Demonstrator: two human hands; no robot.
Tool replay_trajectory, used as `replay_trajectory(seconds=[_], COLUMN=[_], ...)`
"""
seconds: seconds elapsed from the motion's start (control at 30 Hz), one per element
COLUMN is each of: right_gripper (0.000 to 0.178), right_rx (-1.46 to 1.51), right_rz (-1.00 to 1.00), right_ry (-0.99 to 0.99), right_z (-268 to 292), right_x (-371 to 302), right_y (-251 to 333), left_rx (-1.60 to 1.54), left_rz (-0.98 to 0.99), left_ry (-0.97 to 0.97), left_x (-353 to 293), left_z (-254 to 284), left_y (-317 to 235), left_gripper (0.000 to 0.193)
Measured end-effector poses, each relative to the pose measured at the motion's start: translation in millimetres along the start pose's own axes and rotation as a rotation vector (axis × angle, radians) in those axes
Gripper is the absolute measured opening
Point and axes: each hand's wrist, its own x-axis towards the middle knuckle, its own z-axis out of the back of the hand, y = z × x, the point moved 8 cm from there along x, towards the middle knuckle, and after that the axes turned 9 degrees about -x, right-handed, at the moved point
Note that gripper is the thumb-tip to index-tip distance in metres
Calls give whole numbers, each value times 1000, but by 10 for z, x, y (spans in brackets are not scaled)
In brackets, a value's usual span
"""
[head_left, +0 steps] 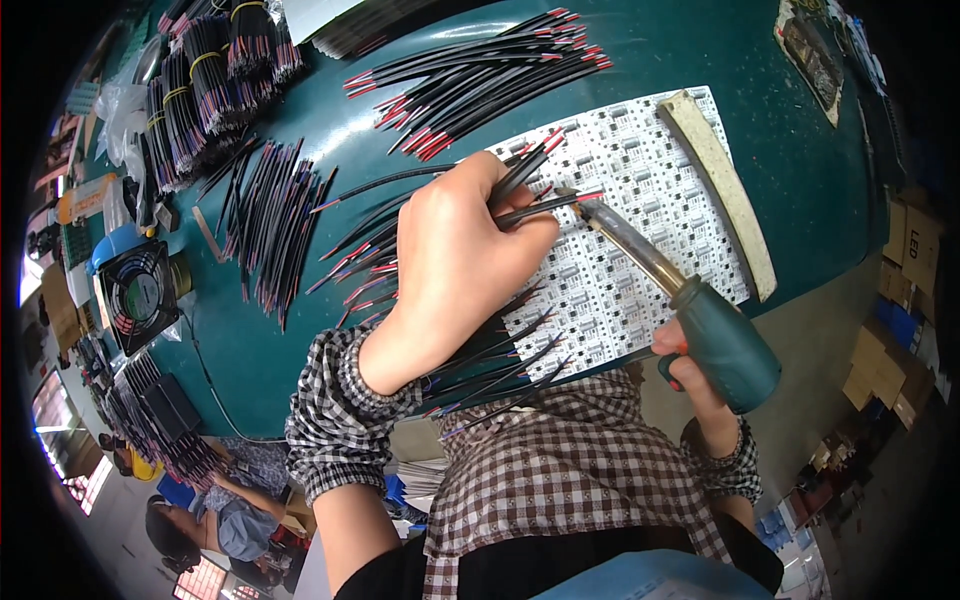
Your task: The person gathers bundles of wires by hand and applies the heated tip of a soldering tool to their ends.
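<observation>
My left hand [463,255] is closed round several short black cables with bared red and black ends. One cable [550,204] reaches out past its fingertips over the white circuit board panel [640,140]. In my right hand [690,372] is a green soldering gun [728,345], its fingers partly hidden behind the body. The gun's metal tip is right by that cable's red end, though I cannot tell whether they touch. Other cables [365,245] run out to the left from the panel's left edge, partly covered by my left hand.
A long pale bar [722,195] lies across the panel's right side. Loose black cables [490,80] lie behind it, with another pile [275,225] to the left. Tied cable bundles [205,85] and a black fan [138,293] stand farther left. Another person [235,515] sits at lower left.
</observation>
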Motion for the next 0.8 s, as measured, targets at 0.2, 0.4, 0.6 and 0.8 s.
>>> replay_trajectory(seconds=[0.2,0.4,0.6,0.8], right_gripper=[70,73,75,68], right_rx=[-328,81,-157,72], right_rz=[202,-29,126,-34], right_ry=[89,-86,60,-34], right_z=[-21,22,90,32], right_x=[12,-26,-60,-24], right_y=[133,42,-18,9], left_rx=[-4,-9,-27,-106], left_rz=[4,18,25,7], left_ry=[5,15,9,-64], left_x=[8,9,8,-50], left_z=[3,-4,12,-5], left_y=[13,13,0,77], left_gripper=[20,21,21,19])
